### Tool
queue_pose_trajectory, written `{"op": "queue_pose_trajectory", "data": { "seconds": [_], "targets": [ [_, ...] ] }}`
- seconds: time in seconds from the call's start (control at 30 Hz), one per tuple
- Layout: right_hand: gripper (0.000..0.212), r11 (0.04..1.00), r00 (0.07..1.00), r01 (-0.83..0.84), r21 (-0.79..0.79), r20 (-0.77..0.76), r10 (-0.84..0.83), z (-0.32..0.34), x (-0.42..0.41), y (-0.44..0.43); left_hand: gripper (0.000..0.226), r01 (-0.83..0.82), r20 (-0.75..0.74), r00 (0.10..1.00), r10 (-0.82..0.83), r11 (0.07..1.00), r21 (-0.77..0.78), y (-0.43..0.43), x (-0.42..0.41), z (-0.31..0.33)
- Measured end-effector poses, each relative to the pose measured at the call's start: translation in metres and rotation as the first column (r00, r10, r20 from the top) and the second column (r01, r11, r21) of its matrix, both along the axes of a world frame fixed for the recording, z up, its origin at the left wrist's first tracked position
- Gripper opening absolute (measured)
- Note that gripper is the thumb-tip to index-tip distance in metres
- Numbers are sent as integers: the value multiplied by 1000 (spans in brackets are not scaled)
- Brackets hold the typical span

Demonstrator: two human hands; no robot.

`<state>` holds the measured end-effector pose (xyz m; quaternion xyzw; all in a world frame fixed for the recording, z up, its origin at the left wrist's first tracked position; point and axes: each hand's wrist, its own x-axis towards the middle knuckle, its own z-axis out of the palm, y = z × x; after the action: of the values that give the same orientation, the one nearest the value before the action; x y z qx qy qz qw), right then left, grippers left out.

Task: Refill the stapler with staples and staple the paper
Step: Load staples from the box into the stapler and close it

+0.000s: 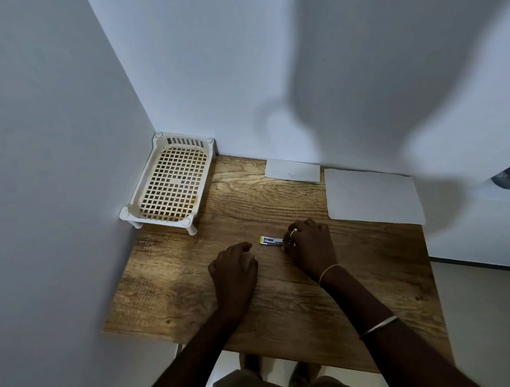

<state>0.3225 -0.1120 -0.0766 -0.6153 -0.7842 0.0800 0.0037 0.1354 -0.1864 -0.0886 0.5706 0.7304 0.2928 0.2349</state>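
Note:
A small yellow and blue staple box lies on the wooden table, near its middle. My right hand is curled over the box's right end, fingertips pinching it where a pale, metallic part shows. I cannot tell whether a stapler is hidden under this hand. My left hand rests on the table just left of and below the box, fingers loosely bent, holding nothing and not touching the box. A large white sheet of paper lies at the back right. A smaller white paper lies against the back wall.
A white plastic lattice basket on short legs stands in the back left corner, against both walls. White walls close the table on the left and at the back. The table's right edge and near edge drop to the floor.

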Motion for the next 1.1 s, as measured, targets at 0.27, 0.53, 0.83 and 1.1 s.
{"op": "queue_pose_trajectory", "data": {
  "seconds": [0.27, 0.53, 0.83, 1.1],
  "targets": [
    [19, 1000, 1000, -9, -16, 28, 9, -5, -7, -1, 55, 179, -27, 982, -185, 974, -141, 17, 13, 4],
    [28, 1000, 1000, 7, 18, -15, -7, -5, -16, 1, 54, 163, -78, 981, -176, 974, -157, 22, 15, 0],
    [20, 999, 999, 37, -13, -4, -37, -9, -19, 8, 54, 160, -65, 983, -172, 974, -163, 21, 14, 2],
    [25, 1000, 998, 1, -30, -70, -3, -4, -20, 7, 53, 154, -49, 986, -162, 979, -131, 21, 15, 5]
  ]
}}
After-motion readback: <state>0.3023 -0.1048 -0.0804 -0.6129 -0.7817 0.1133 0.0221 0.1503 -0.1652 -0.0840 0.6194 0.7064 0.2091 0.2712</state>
